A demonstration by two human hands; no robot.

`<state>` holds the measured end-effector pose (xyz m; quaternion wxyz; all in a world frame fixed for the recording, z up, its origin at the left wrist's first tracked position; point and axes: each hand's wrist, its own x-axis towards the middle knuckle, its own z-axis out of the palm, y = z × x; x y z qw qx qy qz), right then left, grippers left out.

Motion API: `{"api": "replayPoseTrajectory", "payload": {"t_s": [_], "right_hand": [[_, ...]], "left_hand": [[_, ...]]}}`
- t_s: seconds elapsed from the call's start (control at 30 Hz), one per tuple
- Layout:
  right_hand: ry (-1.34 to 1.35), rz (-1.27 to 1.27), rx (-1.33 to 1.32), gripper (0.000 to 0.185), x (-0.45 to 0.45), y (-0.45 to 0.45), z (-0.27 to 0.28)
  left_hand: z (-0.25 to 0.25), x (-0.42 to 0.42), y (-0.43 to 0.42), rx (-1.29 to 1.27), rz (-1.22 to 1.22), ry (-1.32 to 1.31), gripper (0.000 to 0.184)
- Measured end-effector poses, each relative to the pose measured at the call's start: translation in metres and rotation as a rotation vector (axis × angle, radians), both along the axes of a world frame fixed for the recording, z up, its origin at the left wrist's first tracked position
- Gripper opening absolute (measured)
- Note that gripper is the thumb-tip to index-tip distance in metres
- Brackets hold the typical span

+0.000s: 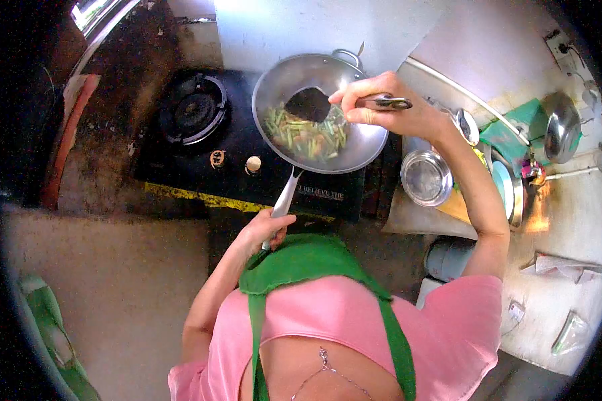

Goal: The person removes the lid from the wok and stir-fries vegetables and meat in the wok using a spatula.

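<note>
A steel wok [374, 137] sits on the right side of the black gas stove, with chopped green stalks and paler pieces of food [308, 137] in it. My left hand [267, 229] is closed around the wok's long handle [286, 194], close to the green apron. Over the wok's right rim, my right hand [384, 103] grips the handle of a spatula [308, 105]. Its broad dark blade is down in the wok at the food, and the handle's end sticks out to the right of my fingers.
An unused-looking burner [197, 110] lies left of the wok, with two knobs [253, 164] in front. To the right, a counter [548, 234] holds a round metal lid [426, 177], bowls, and a plastic packet [572, 334]. A metal pan [560, 128] leans near the wall.
</note>
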<state>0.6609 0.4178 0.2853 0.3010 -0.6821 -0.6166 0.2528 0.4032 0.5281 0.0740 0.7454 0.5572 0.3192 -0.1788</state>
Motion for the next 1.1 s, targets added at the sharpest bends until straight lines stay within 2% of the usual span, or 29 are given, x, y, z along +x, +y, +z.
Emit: {"api": "replayPoseTrajectory", "payload": {"t_s": [0.17,0.23,0.4,0.47,0.53,0.57,0.63,0.67,0.73,0.77,0.83,0.9,0.97,1.03,1.1], "right_hand": [[0.098,0.138,-0.078,0.011,-0.026,-0.013,-0.028],[-0.176,0.154,0.03,0.014,-0.029,-0.017,-0.064],[-0.388,0.04,0.093,0.015,-0.032,-0.021,-0.106],[-0.467,-0.027,0.142,0.014,-0.025,-0.025,-0.101],[-0.468,-0.217,0.118,0.017,-0.015,-0.024,-0.073],[-0.443,-0.322,0.109,0.021,-0.001,-0.021,-0.066],[-0.168,-0.531,-0.014,0.025,0.028,-0.011,-0.059],[-0.167,-0.53,-0.012,0.025,0.045,-0.007,-0.06],[-0.032,-0.739,-0.068,0.027,0.08,0.0,-0.076],[-0.034,-0.735,-0.063,0.027,0.094,-0.004,-0.088],[0.558,-0.802,0.272,0.022,0.123,-0.017,-0.119],[0.746,-0.682,0.424,0.025,0.131,-0.032,-0.141],[0.895,-0.649,0.461,0.028,0.132,-0.031,-0.171],[0.888,-0.653,0.459,0.028,0.104,-0.03,-0.156],[0.757,-0.565,0.367,0.027,0.082,-0.032,-0.138]], "left_hand": [[-0.003,0.0,0.001,-0.132,-0.034,-0.059,0.026],[-0.008,0.0,-0.001,-0.14,-0.042,-0.063,0.026],[0.0,0.001,-0.005,-0.097,-0.051,-0.049,0.026],[0.001,0.003,-0.005,-0.059,-0.051,-0.024,0.026],[0.0,0.002,-0.006,-0.061,-0.047,-0.032,0.026],[0.0,0.001,-0.006,-0.062,-0.041,-0.038,0.026],[-0.001,0.002,-0.005,-0.05,-0.043,-0.03,0.026],[-0.002,0.001,-0.005,-0.039,-0.041,-0.024,0.025],[-0.002,0.001,-0.006,-0.036,-0.037,-0.018,0.025],[-0.002,0.001,-0.007,-0.037,-0.033,-0.012,0.025],[-0.005,0.001,-0.006,-0.062,-0.007,-0.044,0.025],[-0.005,0.001,-0.007,-0.052,-0.029,-0.044,0.025],[-0.004,0.002,-0.005,-0.037,-0.042,-0.012,0.026],[0.001,0.002,-0.007,-0.028,-0.06,0.033,0.026],[0.01,0.004,-0.008,0.019,-0.036,0.056,0.027]]}}
